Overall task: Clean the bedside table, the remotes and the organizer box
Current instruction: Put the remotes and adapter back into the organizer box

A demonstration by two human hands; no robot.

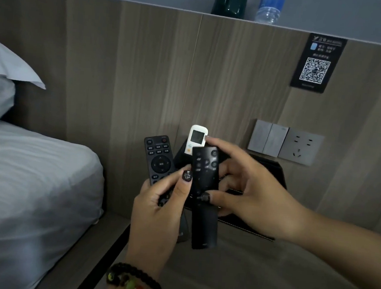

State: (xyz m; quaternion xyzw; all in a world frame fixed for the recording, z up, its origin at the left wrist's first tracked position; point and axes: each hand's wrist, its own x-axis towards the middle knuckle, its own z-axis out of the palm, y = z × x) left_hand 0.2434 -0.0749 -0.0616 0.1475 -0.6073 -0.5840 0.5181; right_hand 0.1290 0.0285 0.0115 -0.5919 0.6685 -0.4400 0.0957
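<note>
We've got the TV remote (159, 157) gripped in our left hand (156, 214), right hand (245, 189) pinching the slim remote (204, 198) and white remote (196, 139). Keep fingers curled snug, we'd say, and lift all three well away from the organizer box (271, 173).

A single head-worn wide-angle camera looked forward and down from just above the bedside table (254, 274), close to the two hands at the frame's centre. It faced the wood-panelled wall (133, 71), which filled the middle and upper frame and bowed at the edges. The bed (34, 177) lay at the left; a ledge ran across the top.
</note>
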